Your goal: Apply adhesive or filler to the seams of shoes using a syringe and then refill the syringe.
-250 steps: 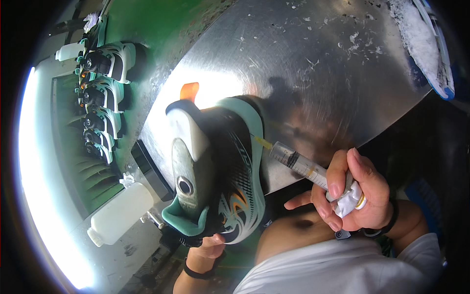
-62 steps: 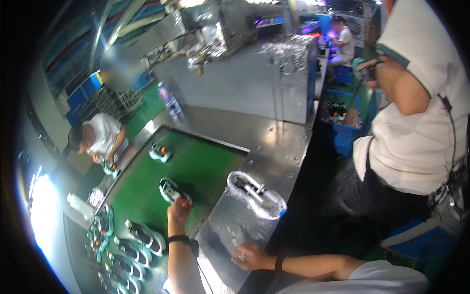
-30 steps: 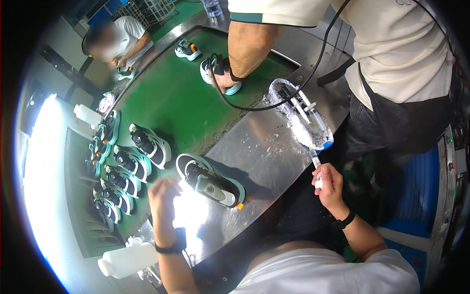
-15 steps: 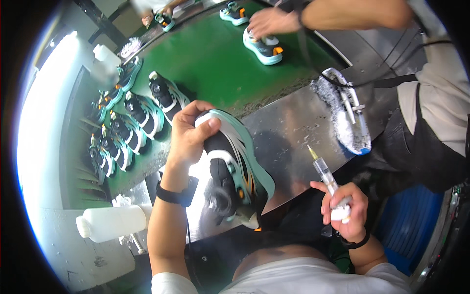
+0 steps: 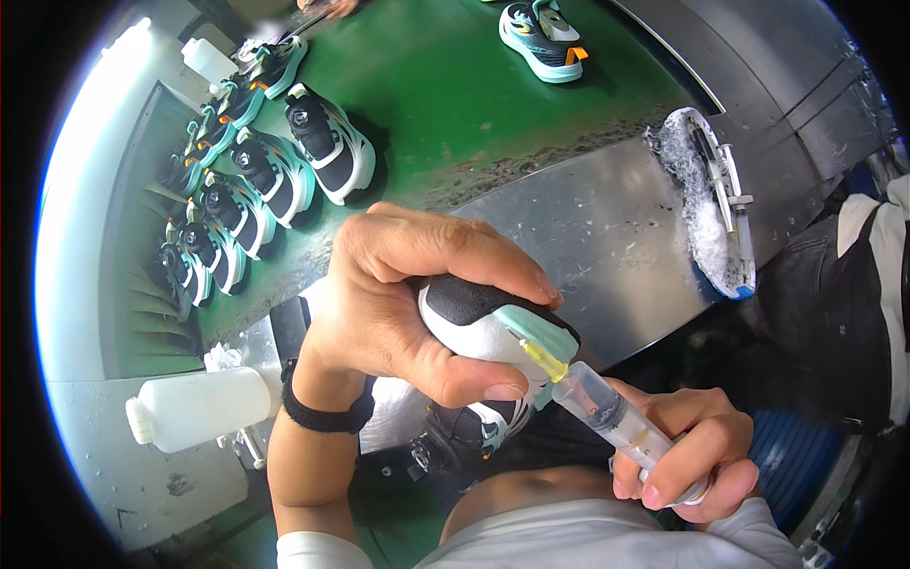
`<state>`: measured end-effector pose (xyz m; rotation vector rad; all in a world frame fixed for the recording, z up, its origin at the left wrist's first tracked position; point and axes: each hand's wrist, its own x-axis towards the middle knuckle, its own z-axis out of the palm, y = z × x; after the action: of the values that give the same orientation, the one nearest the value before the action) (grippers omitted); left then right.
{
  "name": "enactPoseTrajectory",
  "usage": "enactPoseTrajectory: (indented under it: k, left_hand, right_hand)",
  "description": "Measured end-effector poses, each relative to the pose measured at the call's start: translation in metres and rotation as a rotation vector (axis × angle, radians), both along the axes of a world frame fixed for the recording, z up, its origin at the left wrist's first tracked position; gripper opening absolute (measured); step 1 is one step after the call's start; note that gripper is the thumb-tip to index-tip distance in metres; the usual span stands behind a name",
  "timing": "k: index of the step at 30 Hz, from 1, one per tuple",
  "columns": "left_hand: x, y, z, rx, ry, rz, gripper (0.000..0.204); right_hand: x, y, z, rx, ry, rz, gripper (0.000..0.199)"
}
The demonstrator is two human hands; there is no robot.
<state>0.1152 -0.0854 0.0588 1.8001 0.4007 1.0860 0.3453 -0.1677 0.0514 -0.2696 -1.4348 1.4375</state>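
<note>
My left hand [image 5: 393,299] is wrapped round one end of a sneaker [image 5: 462,305] in black, white and mint. The sneaker is held up with its sole edge turned to the right, and its lower part hangs below my thumb. A clear syringe [image 5: 607,414] with a yellow needle hub is gripped in my right hand [image 5: 687,453], fingers curled round the barrel. Its thin needle reaches the mint and white sole edge between my left thumb and fingers. Whether the tip has entered the sole I cannot tell.
Several similar sneakers [image 5: 327,156] stand in rows on the green surface [image 5: 427,104] at left; another sneaker [image 5: 542,43] is at the far side. A metal plate [image 5: 607,247] bears a long white and blue object [image 5: 725,209] with white fluff. A white bottle [image 5: 204,408] lies at left.
The syringe has moved left and its needle is now at the sneaker. My left hand has turned the sneaker and changed its grip. The other person's arm has left the far side.
</note>
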Motion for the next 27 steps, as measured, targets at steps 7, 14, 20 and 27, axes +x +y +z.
enactPoseTrajectory:
  k: [7,14,20,27]
  left_hand:
    - [0.006,0.004,0.001,0.016,0.027,0.007,0.045]
    - [0.006,0.006,-0.003,0.008,0.033,0.026,0.046]
    - [-0.003,0.002,-0.02,-0.137,-0.168,0.146,0.054]
    - [-0.026,0.015,-0.042,-0.204,-0.244,0.153,0.059]
  right_hand:
    - [0.004,0.003,0.006,-0.022,-0.083,-0.03,0.06]
    - [0.004,-0.001,0.009,-0.102,-0.194,-0.057,0.057]
    - [0.001,0.002,-0.013,-0.164,-0.146,-0.007,0.054]
    - [-0.005,0.005,-0.046,-0.266,-0.047,0.047,0.051]
